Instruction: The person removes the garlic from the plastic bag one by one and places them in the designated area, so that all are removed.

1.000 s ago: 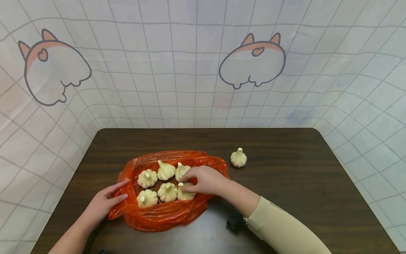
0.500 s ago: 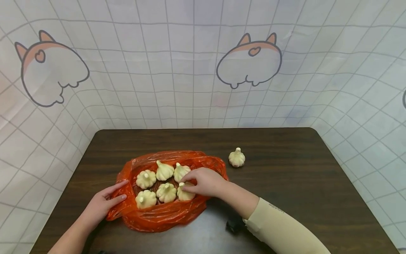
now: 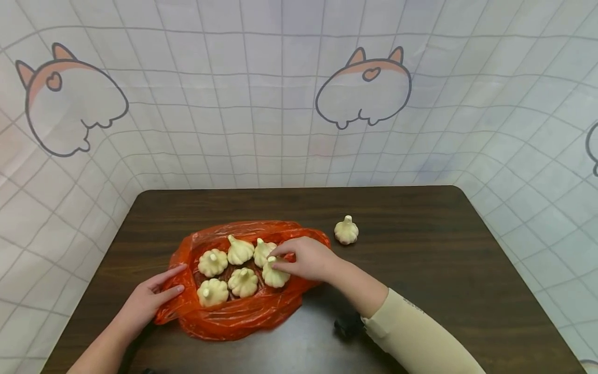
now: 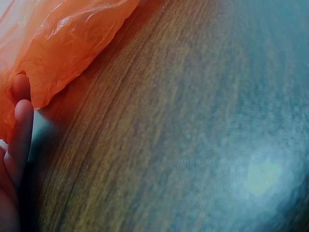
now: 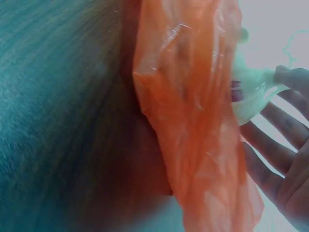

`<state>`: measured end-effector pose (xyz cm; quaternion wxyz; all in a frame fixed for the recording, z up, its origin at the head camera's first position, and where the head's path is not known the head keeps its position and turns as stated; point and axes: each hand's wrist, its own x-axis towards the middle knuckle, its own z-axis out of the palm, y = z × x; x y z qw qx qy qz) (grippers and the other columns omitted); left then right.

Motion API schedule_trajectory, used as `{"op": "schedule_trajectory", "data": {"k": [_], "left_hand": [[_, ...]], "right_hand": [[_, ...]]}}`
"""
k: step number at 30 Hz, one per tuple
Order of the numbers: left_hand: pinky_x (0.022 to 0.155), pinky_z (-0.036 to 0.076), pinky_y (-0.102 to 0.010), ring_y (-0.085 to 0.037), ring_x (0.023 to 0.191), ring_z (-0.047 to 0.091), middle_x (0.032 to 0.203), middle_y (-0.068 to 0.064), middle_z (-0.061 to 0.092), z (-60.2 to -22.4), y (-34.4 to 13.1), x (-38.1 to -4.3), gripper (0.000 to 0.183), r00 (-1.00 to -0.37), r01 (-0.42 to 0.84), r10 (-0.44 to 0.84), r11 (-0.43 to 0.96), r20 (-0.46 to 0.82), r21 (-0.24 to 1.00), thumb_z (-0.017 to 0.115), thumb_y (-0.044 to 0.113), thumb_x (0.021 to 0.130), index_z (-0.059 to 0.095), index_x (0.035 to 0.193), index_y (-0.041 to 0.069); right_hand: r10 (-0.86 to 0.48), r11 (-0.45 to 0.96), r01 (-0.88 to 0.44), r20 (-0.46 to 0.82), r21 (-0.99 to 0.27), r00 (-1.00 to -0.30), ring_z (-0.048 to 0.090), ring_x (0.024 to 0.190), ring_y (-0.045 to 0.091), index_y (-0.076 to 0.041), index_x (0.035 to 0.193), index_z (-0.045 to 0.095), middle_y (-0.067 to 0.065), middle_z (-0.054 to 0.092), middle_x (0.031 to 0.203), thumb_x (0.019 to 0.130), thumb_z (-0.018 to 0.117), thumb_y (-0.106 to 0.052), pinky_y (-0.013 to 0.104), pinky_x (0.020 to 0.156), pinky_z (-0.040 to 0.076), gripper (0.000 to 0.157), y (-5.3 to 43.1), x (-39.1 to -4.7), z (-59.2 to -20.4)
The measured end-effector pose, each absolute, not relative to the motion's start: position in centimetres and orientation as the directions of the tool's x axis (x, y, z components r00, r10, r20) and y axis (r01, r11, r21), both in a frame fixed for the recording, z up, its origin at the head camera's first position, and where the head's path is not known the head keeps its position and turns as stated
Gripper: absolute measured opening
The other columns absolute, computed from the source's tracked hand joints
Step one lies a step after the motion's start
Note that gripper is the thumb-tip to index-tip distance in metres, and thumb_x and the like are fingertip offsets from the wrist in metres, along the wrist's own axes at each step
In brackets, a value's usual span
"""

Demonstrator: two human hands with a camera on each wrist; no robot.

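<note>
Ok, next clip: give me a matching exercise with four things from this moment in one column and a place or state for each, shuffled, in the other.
Things:
1. left hand
2. right hand
3. lone garlic bulb
4. orange plastic bag

Places or states:
A. on bare table, right of the bag
B. lies open, garlic bulbs inside
C. fingers on the bag's left edge
D. pinches a garlic bulb inside the bag

Pairs: 1-C, 2-D, 3-A, 4-B
</note>
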<state>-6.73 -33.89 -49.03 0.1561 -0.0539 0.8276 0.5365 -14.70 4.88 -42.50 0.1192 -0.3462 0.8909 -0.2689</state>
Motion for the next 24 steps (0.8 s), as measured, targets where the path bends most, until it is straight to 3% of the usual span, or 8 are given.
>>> {"op": "schedule_trajectory", "data": {"k": [3, 9, 15, 24], "left_hand": [[0.084, 0.052, -0.022, -0.03, 0.129, 0.046, 0.154, -0.022, 0.035, -49.0, -33.9, -6.8, 0.065, -0.945, -0.257, 0.078, 0.418, -0.316, 0.871, 0.066, 0.04, 0.095, 0.044, 0.151, 0.015], [0.085, 0.052, -0.023, -0.013, 0.121, 0.052, 0.154, -0.022, 0.035, -49.0, -34.0, -6.8, 0.065, -0.947, -0.249, 0.086, 0.416, -0.31, 0.875, 0.066, 0.039, 0.095, 0.044, 0.151, 0.015], [0.084, 0.053, -0.023, -0.006, 0.115, 0.054, 0.154, -0.023, 0.035, -49.0, -33.9, -6.7, 0.065, -0.947, -0.249, 0.085, 0.41, -0.308, 0.878, 0.066, 0.039, 0.095, 0.043, 0.151, 0.014], [0.084, 0.053, -0.024, 0.005, 0.108, 0.054, 0.154, -0.024, 0.035, -49.1, -33.8, -6.6, 0.065, -0.946, -0.26, 0.089, 0.372, -0.313, 0.891, 0.066, 0.037, 0.096, 0.043, 0.152, 0.014]], "right_hand": [[-0.676, 0.6, -0.551, 0.0, -0.58, -0.737, 0.062, 0.111, 0.009, -0.025, 0.118, 0.074, -0.009, 0.069, 0.118, 0.095, 0.068, -0.038, 0.03, 0.094, 0.05, 0.027, 5.3, -14.8, -42.0], [-0.634, 0.596, -0.501, 0.015, -0.628, -0.773, 0.063, 0.108, 0.014, -0.023, 0.117, 0.074, -0.008, 0.07, 0.116, 0.095, 0.068, -0.035, 0.035, 0.093, 0.051, 0.026, 6.6, -15.1, -41.1], [-0.583, 0.598, -0.476, 0.057, -0.645, -0.811, 0.064, 0.107, 0.02, -0.019, 0.117, 0.074, -0.005, 0.071, 0.116, 0.095, 0.069, -0.031, 0.044, 0.09, 0.052, 0.026, 8.5, -15.4, -40.3], [-0.477, 0.597, -0.406, 0.1, -0.692, -0.873, 0.064, 0.097, 0.014, -0.022, 0.115, 0.075, -0.006, 0.071, 0.111, 0.094, 0.069, -0.029, 0.037, 0.081, 0.056, 0.022, 13.2, -15.8, -38.8]]}}
